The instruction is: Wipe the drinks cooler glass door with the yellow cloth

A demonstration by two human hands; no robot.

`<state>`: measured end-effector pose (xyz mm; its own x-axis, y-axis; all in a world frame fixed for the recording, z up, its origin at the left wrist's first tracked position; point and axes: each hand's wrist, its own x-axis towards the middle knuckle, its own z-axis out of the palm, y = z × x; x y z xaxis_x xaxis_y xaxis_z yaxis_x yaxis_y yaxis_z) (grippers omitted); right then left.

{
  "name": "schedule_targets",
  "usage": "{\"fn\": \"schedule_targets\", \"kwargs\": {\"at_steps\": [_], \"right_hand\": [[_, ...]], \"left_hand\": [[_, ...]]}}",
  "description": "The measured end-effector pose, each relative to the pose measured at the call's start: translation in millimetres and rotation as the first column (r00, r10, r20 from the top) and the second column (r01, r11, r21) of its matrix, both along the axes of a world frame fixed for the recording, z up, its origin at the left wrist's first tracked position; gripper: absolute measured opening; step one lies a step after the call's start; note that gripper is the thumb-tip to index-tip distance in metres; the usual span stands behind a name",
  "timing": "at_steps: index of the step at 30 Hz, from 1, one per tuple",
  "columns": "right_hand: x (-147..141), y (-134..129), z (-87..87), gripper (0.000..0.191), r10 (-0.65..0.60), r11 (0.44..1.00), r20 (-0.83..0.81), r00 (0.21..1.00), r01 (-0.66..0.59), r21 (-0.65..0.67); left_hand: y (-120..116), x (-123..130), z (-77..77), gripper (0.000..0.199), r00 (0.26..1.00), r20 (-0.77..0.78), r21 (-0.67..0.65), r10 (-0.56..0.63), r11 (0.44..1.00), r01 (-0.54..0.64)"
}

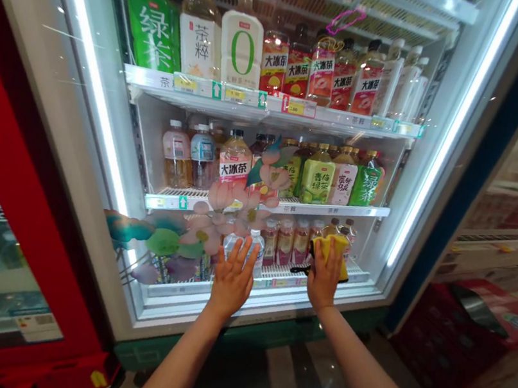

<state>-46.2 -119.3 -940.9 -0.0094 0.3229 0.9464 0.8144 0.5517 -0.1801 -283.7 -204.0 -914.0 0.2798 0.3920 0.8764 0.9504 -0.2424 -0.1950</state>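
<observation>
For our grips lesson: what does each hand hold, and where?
The right hand grips a yellow cloth by its middle against the glass door; the left hand holds nothing.

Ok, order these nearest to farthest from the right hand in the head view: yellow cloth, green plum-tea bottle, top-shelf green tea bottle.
1. Yellow cloth: held in the right hand, at the bottom shelf.
2. Green plum-tea bottle: middle shelf, just above the hand.
3. Green tea bottle: top shelf, far left end.

A crumpled yellow cloth point(334, 249) bunched under the right hand point(323, 277).
</observation>
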Motion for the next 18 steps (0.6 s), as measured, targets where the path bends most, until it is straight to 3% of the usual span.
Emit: {"fn": "schedule_targets", "kwargs": {"at_steps": [2,5,7,9,12,15,18], "right_hand": [[-5.6,-5.4,-7.4,0.082,0.07,0.997,0.139,0.988,-0.075,0.031],[-4.3,-1.5,10.4,0.079,0.14,0.986,0.279,0.95,-0.16,0.049],[5.7,7.5,26.9,0.079,0.11,0.993,0.201,0.973,-0.118,0.026],[17.2,15.4,31.9,0.08,0.029,1.0,0.025,0.999,-0.029,0.01],[25.6,16.6,13.1,0.085,-0.056,0.998,-0.142,0.988,0.052,-0.032],[27.9,12.3,-6.9,0.09,-0.019,0.998,-0.054,0.998,0.015,-0.062],[41.6,18.1,-1.1,0.091,0.046,0.999,0.074,0.996,-0.045,-0.017]], "left_hand": [[0.8,3.8,-0.5,0.086,1.0,-0.013,0.005,-0.023,1.0,0.023],[3.4,11.1,-1.5,0.086,0.998,-0.032,-0.001,-0.045,0.999,0.045],[5.4,15.4,-2.0,0.087,0.998,-0.039,-0.009,-0.055,0.998,0.054],[7.0,18.7,-2.5,0.089,0.997,-0.045,-0.02,-0.063,0.998,0.062],[8.4,22.5,-4.3,0.091,0.996,-0.061,-0.038,-0.068,0.997,0.065],[10.9,28.0,-8.4,0.09,0.995,-0.065,-0.043,-0.074,0.997,0.072],[15.7,36.9,-14.1,0.088,0.994,-0.057,-0.041,-0.09,0.995,0.088]]}}
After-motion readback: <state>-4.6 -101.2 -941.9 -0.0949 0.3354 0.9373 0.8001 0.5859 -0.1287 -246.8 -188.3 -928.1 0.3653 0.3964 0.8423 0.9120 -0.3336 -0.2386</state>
